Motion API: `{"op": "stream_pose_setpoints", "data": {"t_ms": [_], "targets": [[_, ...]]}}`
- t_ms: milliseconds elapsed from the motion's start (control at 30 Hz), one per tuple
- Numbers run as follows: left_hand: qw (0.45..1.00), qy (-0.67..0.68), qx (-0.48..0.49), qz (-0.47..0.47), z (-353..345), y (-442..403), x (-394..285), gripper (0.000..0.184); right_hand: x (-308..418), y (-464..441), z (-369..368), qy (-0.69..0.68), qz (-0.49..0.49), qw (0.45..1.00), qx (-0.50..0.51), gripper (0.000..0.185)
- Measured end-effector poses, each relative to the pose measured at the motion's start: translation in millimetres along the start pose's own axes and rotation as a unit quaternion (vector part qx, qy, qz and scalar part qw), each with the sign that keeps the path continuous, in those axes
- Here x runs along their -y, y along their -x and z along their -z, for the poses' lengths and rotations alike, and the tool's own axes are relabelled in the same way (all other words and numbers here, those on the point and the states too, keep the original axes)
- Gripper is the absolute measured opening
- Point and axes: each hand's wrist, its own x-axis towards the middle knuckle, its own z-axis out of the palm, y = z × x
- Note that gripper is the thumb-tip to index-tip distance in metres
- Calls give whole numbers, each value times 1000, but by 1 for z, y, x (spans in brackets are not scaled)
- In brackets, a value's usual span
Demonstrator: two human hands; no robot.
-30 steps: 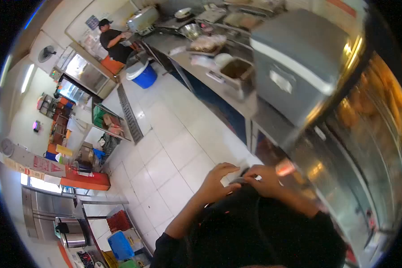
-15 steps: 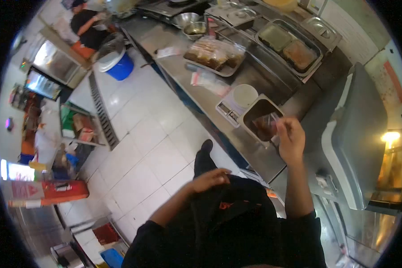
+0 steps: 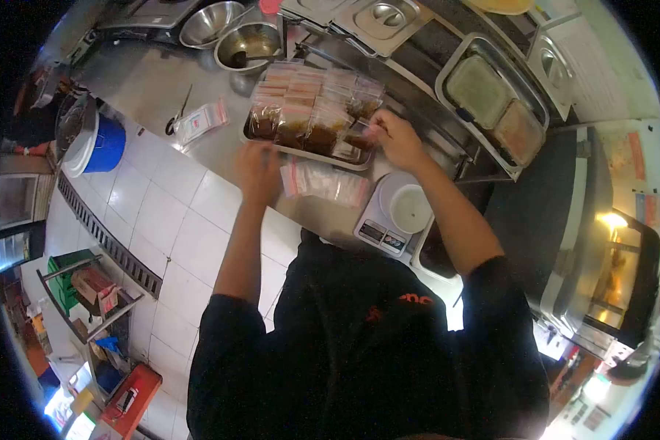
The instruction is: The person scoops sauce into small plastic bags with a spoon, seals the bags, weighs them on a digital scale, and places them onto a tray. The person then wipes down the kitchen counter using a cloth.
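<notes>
A metal tray (image 3: pixel 306 153) on the counter holds rows of small clear zip bags (image 3: pixel 293 121) filled with dark brown sauce. My right hand (image 3: pixel 397 139) is at the tray's right end, fingers closed on the top of a small zip bag (image 3: pixel 357 139) of the same kind. By the tray's near left edge is my left hand (image 3: pixel 259 172), its fingers blurred by motion. A pack of flat zip bags (image 3: pixel 323 183) lies just in front of the tray. To its right stands a kitchen scale (image 3: pixel 380 227) with a round white container (image 3: pixel 411 209) on top.
Scissors (image 3: pixel 176 123) and another bag pack (image 3: pixel 200 122) lie on the left of the counter (image 3: pixel 136 77). Metal bowls (image 3: pixel 251 44) stand behind. A deep metal pan (image 3: pixel 436 253) is beside the scale, partly behind my right arm. Lidded food pans (image 3: pixel 484 88) line the back right.
My right hand has moved left from the deep pan to the tray with the zip bag. My left hand has risen from my lap to the tray. The view has turned toward the tray.
</notes>
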Motion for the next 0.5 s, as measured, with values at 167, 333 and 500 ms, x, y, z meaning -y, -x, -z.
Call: {"op": "stream_pose_setpoints", "data": {"t_ms": [167, 333, 500], "targets": [[986, -104, 108, -74, -66, -57, -59, 29, -36, -60, -22, 193, -28, 981, -9, 17], [968, -166, 171, -74, -92, -80, -46, 35, -19, -78, -12, 282, -42, 958, -36, 16], [975, -162, 140, -64, -85, -82, -39, 33, -28, -88, -2, 270, -43, 961, -40, 17]]}}
